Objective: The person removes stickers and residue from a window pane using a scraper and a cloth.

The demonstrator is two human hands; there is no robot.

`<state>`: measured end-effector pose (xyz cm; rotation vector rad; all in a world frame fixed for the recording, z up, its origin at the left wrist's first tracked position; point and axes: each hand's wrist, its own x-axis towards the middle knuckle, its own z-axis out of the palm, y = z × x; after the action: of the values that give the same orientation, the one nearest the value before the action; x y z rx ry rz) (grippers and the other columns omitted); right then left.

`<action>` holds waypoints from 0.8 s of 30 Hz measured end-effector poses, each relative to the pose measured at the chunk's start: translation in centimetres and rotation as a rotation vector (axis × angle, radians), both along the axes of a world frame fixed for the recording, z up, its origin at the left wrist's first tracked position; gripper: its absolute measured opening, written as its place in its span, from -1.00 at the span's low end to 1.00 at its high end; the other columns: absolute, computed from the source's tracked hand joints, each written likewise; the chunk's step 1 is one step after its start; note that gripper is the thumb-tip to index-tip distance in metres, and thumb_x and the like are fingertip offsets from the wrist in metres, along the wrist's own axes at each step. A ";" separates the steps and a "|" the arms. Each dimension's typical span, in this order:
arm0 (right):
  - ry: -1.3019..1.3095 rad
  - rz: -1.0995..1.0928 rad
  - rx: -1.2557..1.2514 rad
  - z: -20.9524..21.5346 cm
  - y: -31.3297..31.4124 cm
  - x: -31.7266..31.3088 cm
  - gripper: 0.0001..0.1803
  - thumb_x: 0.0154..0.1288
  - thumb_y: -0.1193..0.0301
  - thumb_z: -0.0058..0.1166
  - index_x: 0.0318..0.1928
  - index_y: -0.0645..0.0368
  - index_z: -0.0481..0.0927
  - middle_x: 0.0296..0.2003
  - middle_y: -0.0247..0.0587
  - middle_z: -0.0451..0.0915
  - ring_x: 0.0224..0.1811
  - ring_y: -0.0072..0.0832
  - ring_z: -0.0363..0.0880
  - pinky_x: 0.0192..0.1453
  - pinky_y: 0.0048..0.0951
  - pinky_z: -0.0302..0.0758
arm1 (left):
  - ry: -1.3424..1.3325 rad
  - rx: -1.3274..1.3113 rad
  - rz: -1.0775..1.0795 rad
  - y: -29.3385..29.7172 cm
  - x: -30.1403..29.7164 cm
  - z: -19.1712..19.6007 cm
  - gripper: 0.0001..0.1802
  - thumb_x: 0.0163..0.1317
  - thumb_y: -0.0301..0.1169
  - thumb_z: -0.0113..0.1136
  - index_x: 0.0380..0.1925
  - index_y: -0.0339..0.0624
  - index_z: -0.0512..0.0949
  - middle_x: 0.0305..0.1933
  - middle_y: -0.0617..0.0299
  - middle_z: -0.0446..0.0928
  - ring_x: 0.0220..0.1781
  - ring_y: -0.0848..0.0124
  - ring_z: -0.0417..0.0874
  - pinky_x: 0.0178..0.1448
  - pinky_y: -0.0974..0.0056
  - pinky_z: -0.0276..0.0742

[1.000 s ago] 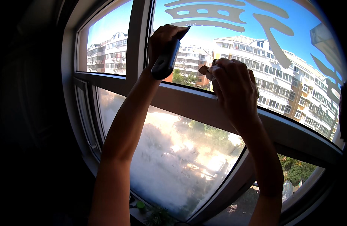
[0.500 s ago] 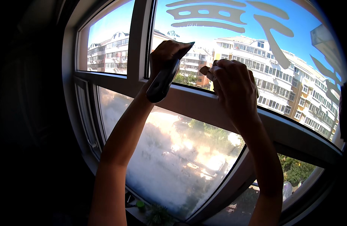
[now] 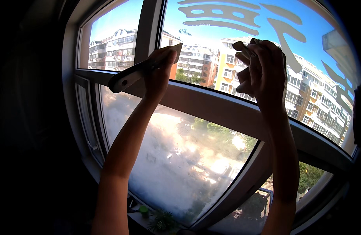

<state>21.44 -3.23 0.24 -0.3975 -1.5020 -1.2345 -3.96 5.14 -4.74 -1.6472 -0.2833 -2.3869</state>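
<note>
My left hand (image 3: 159, 72) grips a scraper (image 3: 127, 79), its dark handle pointing down to the left and its pale blade tip up to the right, by the lower left corner of the upper window pane. Further right, my right hand (image 3: 271, 74) is closed round a crumpled greyish wad (image 3: 246, 76), cloth or paper; I cannot tell which. That hand is in front of the same pane, above the frame bar. Whether wad or blade touches the glass does not show. Pale sticker shapes (image 3: 221, 15) are on the glass above both hands.
A wide frame bar (image 3: 211, 103) runs below the upper pane, with a hazy lower pane (image 3: 164, 156) under it. At the bottom are a green round object (image 3: 144, 210) and a spiky plant (image 3: 161, 220). Apartment blocks (image 3: 321, 100) stand outside.
My left hand has shifted slightly left and turned the scraper, so its handle now points further left. My right hand has moved right and up with the wad, which shows more.
</note>
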 end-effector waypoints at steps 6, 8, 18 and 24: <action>0.140 -0.136 0.087 3.5 3.4 -3.7 -0.80 0.07 0.58 0.23 -0.25 0.11 0.59 -0.24 -0.22 0.48 -0.13 -0.31 0.51 -0.04 -0.29 0.56 | -0.352 -0.245 -0.380 1.7 -1.7 -2.3 -0.60 0.44 -0.14 0.00 -0.06 -0.30 0.50 -0.21 0.15 0.59 -0.31 0.36 0.72 -0.14 0.37 0.64; 0.122 -0.129 0.086 4.1 4.5 -5.9 -0.72 -0.10 0.60 0.34 -0.30 0.17 0.58 -0.20 -0.17 0.49 -0.11 -0.27 0.51 -0.04 -0.30 0.57 | -0.385 -0.220 -0.353 1.6 -1.0 -2.6 -0.60 0.44 -0.14 0.01 -0.08 -0.32 0.50 -0.24 0.15 0.59 -0.33 0.36 0.71 -0.15 0.38 0.64; -0.366 0.071 -0.367 3.3 9.0 -16.5 -0.64 -0.10 0.51 0.40 -0.22 0.16 0.59 -0.15 -0.14 0.56 -0.03 -0.25 0.58 0.02 -0.34 0.62 | -0.451 -0.229 -0.278 3.3 -1.7 -2.9 -0.62 0.47 -0.08 -0.06 -0.42 -0.12 0.39 -0.61 0.34 0.42 -0.67 0.59 0.40 -0.56 0.50 0.26; -0.212 0.180 -0.103 3.3 4.4 -9.2 -0.70 0.03 0.51 0.30 -0.19 0.18 0.53 -0.22 -0.15 0.53 -0.13 -0.19 0.56 -0.12 -0.21 0.59 | -0.644 -0.212 -0.430 2.0 -1.2 -2.3 -0.65 0.48 -0.13 -0.05 -0.45 -0.09 0.32 -0.63 0.39 0.28 -0.68 0.62 0.35 -0.60 0.51 0.24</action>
<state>12.25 1.15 3.57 -0.1974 -1.7468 -1.0859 -5.17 7.15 -7.03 -1.0268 -0.3181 -3.2793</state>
